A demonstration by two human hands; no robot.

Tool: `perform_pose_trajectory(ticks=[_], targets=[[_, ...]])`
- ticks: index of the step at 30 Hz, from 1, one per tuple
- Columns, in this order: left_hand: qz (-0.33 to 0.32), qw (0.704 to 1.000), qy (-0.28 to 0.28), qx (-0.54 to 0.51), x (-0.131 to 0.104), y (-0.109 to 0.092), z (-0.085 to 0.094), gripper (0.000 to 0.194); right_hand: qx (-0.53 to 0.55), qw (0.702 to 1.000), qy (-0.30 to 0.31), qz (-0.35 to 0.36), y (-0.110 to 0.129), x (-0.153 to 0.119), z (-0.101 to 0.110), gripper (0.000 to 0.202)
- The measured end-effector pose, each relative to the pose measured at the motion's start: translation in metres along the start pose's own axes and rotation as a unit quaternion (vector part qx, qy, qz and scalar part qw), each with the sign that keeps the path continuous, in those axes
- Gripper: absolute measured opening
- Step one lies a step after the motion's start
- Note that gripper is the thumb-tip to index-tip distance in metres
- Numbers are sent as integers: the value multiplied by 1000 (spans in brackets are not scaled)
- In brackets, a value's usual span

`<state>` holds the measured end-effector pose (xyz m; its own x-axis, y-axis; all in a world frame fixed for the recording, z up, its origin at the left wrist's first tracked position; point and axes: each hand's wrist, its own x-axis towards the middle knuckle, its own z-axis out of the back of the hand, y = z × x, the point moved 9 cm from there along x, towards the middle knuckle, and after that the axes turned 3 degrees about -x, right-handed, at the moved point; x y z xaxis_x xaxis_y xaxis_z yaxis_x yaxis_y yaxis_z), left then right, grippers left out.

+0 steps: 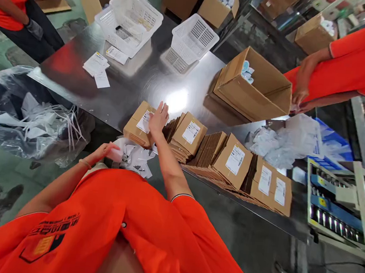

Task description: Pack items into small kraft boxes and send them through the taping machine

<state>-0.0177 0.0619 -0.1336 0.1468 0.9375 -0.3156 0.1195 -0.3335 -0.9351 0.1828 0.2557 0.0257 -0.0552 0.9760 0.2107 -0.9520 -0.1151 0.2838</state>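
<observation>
My right hand (158, 120) lies with its fingers spread on the right side of a small stack of flat brown boxes (134, 123), partly over the top box's white label (144, 121). My left hand (108, 148) is left of that stack, near the table edge, at a pinkish-white sheet beside crumpled white label scraps (134, 159); whether its fingers hold the sheet is unclear. Right of my right hand, more flattened boxes stand and lean in a row along the edge, among them a labelled one (187, 132) and a larger labelled one (233, 161).
Two white baskets (146, 13) (195, 35) and loose labels (96, 64) sit on the metal table (136, 84). An open carton (256, 85) is at its right. A plastic-lined waste bin (33, 125) stands left. Other people stand at far left and right.
</observation>
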Motion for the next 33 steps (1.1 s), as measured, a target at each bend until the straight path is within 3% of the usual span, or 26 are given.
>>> perform_pose_trajectory(ticks=[2,4,6,8,10,12,15,18,20,25,27,29,30,31,32,33], targets=[[-42,998,-29,29,0,-19,15,65,8,995,59,74,24,-12,-17,75],[-75,992,-63,79,7,-43,23,51,14,992,105,68,24,-20,-24,74],[-107,984,-97,107,18,-68,25,50,19,996,88,-4,-1,-25,-12,72],[-117,979,-117,122,30,-86,21,66,28,997,35,-67,-31,-33,10,68],[-105,976,-120,149,41,-95,13,72,43,994,12,-101,-54,-45,25,58],[-95,973,-115,175,49,-100,5,68,64,988,37,-139,-66,-59,22,44],[-109,970,-105,189,50,-106,-7,60,81,976,60,-193,-63,-73,11,32],[-117,977,-78,160,42,-109,-20,60,75,969,34,-233,-62,-76,21,39],[-120,984,-46,121,33,-111,-30,62,85,967,11,-240,-77,-74,46,43],[-112,993,24,1,2,-105,-40,59,16,962,-83,-260,-161,-77,162,46],[-86,995,37,-30,-12,-97,-39,62,-42,956,-120,-264,-170,-85,190,47],[-73,995,36,-51,-25,-92,-38,70,-26,974,-112,-193,-142,-90,180,44],[-75,995,28,-64,-30,-92,-36,74,23,989,-69,-130,-114,-93,156,40],[-82,993,15,-81,-35,-92,-32,77,98,994,3,-55,-79,-99,123,33],[-92,990,-5,-104,-37,-93,-26,80,185,977,107,18,-40,-111,83,27],[-102,986,-31,-129,-39,-93,-17,83,260,939,211,74,-2,-130,45,26]])
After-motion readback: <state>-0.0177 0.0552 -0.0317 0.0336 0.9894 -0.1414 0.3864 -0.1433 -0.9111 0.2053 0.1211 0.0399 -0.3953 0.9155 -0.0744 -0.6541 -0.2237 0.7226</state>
